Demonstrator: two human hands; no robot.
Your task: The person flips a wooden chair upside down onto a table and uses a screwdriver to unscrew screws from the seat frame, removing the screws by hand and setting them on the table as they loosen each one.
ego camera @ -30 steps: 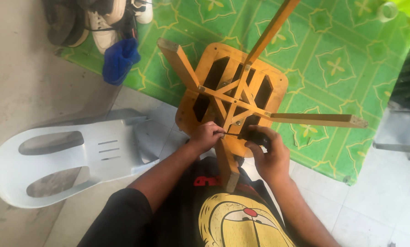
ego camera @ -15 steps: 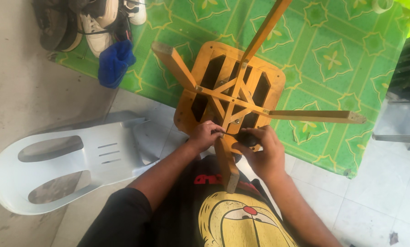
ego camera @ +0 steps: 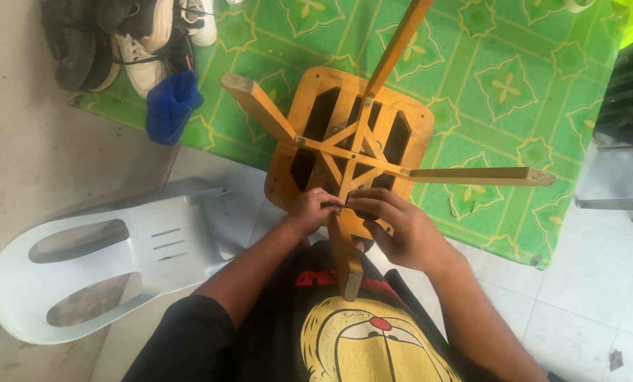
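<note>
An orange-yellow wooden stool [ego camera: 408, 134] lies upside down in front of me, its four legs pointing up and outward, with crossed braces between them. My left hand [ego camera: 315, 211] has its fingers pinched at the joint where the near leg meets the braces. My right hand [ego camera: 394, 228] curls around the same spot from the right, fingers on the brace and the near leg [ego camera: 346, 258]. Whether either hand holds a small tool or fastener is hidden by the fingers.
The stool rests on a green patterned mat [ego camera: 514, 78]. A white plastic chair [ego camera: 104, 262] lies tipped over at the left. Shoes [ego camera: 132, 42] and a blue cloth [ego camera: 169, 105] sit at the mat's upper left. Tiled floor [ego camera: 599, 283] is at the right.
Both hands stay at the same joint of the stool; the right fingers have shifted slightly. The view has drifted a little.
</note>
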